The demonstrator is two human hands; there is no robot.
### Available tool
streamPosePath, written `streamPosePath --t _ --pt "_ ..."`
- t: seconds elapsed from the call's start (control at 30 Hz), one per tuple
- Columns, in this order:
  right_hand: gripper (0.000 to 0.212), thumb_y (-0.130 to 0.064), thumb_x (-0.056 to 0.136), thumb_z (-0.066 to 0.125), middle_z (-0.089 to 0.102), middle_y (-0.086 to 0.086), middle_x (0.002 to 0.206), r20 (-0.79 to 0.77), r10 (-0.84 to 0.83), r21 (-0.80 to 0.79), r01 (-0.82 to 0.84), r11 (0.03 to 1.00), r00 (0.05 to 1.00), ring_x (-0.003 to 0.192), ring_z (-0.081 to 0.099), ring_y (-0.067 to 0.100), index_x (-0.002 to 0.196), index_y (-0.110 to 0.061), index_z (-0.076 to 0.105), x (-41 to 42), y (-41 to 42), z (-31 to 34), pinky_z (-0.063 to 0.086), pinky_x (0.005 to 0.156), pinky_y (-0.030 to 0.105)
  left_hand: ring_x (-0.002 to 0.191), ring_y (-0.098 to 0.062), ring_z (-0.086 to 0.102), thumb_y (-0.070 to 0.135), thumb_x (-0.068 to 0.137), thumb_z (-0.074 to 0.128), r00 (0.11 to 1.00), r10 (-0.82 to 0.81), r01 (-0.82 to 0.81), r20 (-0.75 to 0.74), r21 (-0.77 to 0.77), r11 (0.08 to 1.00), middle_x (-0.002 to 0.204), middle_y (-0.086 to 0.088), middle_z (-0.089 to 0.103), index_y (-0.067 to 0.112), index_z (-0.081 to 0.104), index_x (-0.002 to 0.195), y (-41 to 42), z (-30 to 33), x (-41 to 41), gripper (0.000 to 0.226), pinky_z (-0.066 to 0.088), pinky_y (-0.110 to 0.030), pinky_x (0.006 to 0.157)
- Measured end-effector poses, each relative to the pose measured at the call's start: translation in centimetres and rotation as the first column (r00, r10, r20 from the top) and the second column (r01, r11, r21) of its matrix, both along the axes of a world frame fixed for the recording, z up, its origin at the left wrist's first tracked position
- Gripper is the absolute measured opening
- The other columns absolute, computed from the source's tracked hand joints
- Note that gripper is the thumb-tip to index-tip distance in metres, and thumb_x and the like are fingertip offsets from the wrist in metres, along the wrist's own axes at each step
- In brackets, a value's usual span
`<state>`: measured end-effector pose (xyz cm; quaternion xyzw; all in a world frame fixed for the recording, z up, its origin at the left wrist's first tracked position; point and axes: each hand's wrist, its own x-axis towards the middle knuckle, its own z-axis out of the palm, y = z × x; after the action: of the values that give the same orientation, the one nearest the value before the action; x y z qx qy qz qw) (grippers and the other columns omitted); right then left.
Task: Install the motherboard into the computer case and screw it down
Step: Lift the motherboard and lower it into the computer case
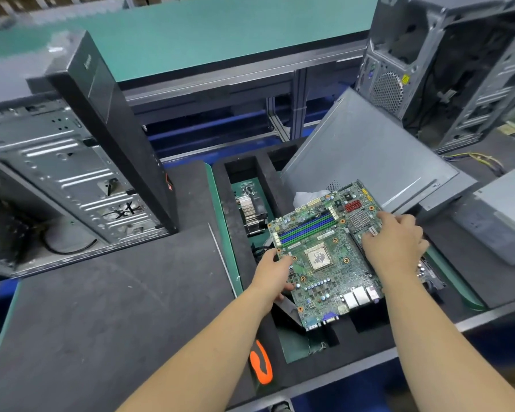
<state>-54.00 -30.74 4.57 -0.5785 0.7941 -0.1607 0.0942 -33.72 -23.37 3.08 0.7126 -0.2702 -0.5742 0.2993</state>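
We hold the motherboard [324, 254] tilted over the black foam tray [238, 233], well right of the open case [66, 179] lying on the bench. Our left hand [272, 273] grips the board's left edge, thumb on top and fingers curled underneath. Our right hand [394, 242] lies across its right side, fingers spread and bent over the far edge. A heatsink [250, 212] sits in a tray slot beyond, and an orange-handled tool [260, 362] lies near our left forearm.
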Motion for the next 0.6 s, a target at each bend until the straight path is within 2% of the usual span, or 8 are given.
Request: streamPosePath --t 0.17,0.3,0.43,0.5,0.57,0.6 --pt "0.046 -0.025 0.089 0.065 0.047 0.015 0.127 -0.016 -0.004 -0.045 0.003 0.999 1.0 0.123 0.037 0.036 0.135 -0.019 0.06 0.6 0.0 0.2 0.028 0.105 0.051 0.083 -0.023 0.067 0.028 0.1 0.044 0.999 0.02 -0.018 0.05 -0.04 0.999 0.095 0.011 0.054 0.027 0.036 0.149 0.2 -0.8 0.0 0.05 0.04 -0.025 0.046" --pt "0.043 -0.027 0.092 0.063 0.049 0.014 0.131 0.029 0.025 -0.096 -0.022 0.995 0.999 0.126 0.037 0.035 0.134 -0.019 0.062 1.3 0.0 0.1 0.027 0.106 0.052 0.076 -0.021 0.061 0.026 0.1 0.045 0.996 0.045 -0.039 0.071 -0.085 0.996 0.084 0.009 0.053 0.024 0.042 0.143 0.1 -1.2 0.4 0.043 0.039 -0.027 0.05" --pt "0.035 -0.036 0.098 0.056 0.052 0.01 0.128 0.048 0.062 -0.146 -0.054 0.988 0.997 0.125 0.038 0.032 0.126 -0.018 0.067 2.5 0.4 -0.4 0.026 0.107 0.05 0.073 -0.018 0.058 0.024 0.099 0.047 0.992 0.067 -0.051 0.105 -0.152 0.987 0.085 0.005 0.056 0.024 0.051 0.127 0.3 -0.9 1.1 0.028 0.041 -0.03 0.057" --pt "0.036 -0.044 0.102 0.05 0.06 0.007 0.112 0.086 0.105 -0.226 -0.083 0.971 0.991 0.115 0.045 0.03 0.101 -0.016 0.074 3.6 0.7 -0.4 0.027 0.102 0.047 0.068 -0.017 0.057 0.028 0.101 0.048 0.988 0.092 -0.065 0.126 -0.202 0.977 0.08 0.003 0.059 0.019 0.06 0.11 0.7 -0.6 1.6 0.018 0.042 -0.029 0.058" --pt "0.053 -0.046 0.106 0.042 0.058 0.001 0.074 0.166 0.163 -0.282 -0.111 0.953 0.972 0.082 0.053 0.028 0.069 -0.014 0.062 5.2 1.3 0.0 0.03 0.089 0.039 0.059 -0.016 0.053 0.036 0.104 0.046 0.979 0.109 -0.062 0.169 -0.262 0.963 0.064 0.002 0.057 0.015 0.066 0.086 1.0 -0.3 2.5 0.034 0.042 -0.028 0.059" --pt "0.053 -0.042 0.108 0.04 0.053 -0.001 0.062 0.234 0.207 -0.277 -0.139 0.951 0.95 0.066 0.052 0.026 0.068 -0.014 0.059 6.1 1.7 0.1 0.034 0.082 0.036 0.057 -0.015 0.051 0.038 0.105 0.045 0.971 0.116 -0.053 0.209 -0.284 0.957 0.057 0.003 0.054 0.016 0.067 0.076 1.2 -0.3 3.0 0.042 0.041 -0.029 0.059"
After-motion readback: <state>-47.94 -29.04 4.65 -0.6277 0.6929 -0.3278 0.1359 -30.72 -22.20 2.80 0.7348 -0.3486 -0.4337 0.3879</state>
